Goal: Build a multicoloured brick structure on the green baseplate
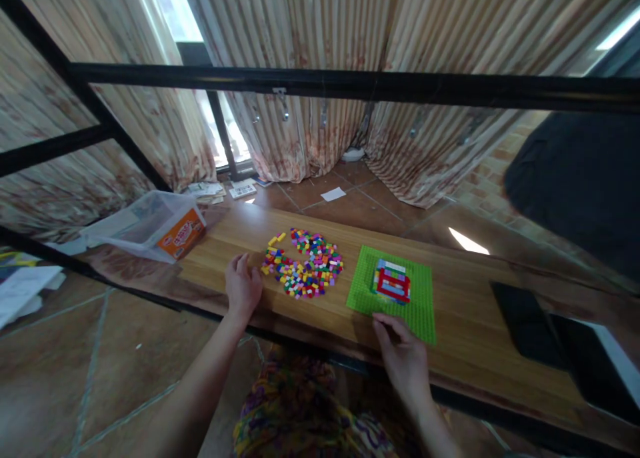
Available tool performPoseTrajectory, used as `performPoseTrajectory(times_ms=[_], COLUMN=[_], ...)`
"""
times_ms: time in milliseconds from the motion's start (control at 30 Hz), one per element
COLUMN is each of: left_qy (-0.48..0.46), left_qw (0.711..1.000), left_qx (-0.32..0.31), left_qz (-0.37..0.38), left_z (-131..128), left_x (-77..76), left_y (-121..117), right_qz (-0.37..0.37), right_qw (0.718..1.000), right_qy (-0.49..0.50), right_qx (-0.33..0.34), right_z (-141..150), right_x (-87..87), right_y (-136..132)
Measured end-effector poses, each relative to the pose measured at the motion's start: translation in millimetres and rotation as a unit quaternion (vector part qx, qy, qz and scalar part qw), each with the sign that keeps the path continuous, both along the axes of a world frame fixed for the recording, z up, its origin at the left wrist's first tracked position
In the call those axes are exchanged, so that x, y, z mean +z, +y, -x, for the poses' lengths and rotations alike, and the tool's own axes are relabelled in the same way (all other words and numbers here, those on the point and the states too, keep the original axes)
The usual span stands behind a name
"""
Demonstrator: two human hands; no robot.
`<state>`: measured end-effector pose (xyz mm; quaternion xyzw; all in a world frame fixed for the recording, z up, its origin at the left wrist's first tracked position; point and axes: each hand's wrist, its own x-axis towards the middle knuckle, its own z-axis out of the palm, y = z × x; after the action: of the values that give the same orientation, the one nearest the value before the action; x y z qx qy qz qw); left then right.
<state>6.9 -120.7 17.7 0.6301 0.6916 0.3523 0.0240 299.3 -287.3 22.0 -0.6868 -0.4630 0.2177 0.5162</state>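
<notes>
My left hand point(243, 286) rests on the wooden table at the left edge of a loose pile of small coloured bricks point(305, 288). Its fingers are loosely bent and a little apart, with nothing visible in them. My right hand point(403, 351) is at the near edge of a green studded baseplate point(423, 291). Thumb and forefinger come together there in a pinch; anything between them is too small to make out. On the baseplate sits a low brick build point(394, 283), with a red frame and white, light blue and other bricks around and inside it.
A clear plastic bin point(145, 225) with an orange label stands at the table's left end. Dark flat objects point(530, 325) lie on the right. A black metal bar point(320, 79) crosses above the far side. Another person in dark clothing point(580, 185) is at the right.
</notes>
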Motion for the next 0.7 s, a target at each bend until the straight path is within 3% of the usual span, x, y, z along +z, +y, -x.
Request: performPoseTrajectory(times_ms=[100,200,467,700], left_qy=[0.006,0.019,0.074,0.089], left_qw=[0.999,0.998,0.996,0.995], left_qx=[0.037,0.037,-0.024,-0.018], left_qz=[0.02,0.041,0.035,0.026], left_z=[2.6,0.1,-1.9,-2.2], left_x=[-5.0,-10.1,-22.4,-22.5], left_y=[15.0,27.2,41.6,42.7], right_qz=[0.015,0.019,0.01,0.052], right_qw=[0.995,0.988,0.98,0.952], right_qy=[-0.039,-0.073,-0.172,-0.275], right_qx=[0.091,0.135,0.104,0.122], right_z=[26.6,46.4,48.7,49.7], right_x=[2.6,3.7,-0.2,-2.6], right_y=[14.4,32.1,77.3,100.1])
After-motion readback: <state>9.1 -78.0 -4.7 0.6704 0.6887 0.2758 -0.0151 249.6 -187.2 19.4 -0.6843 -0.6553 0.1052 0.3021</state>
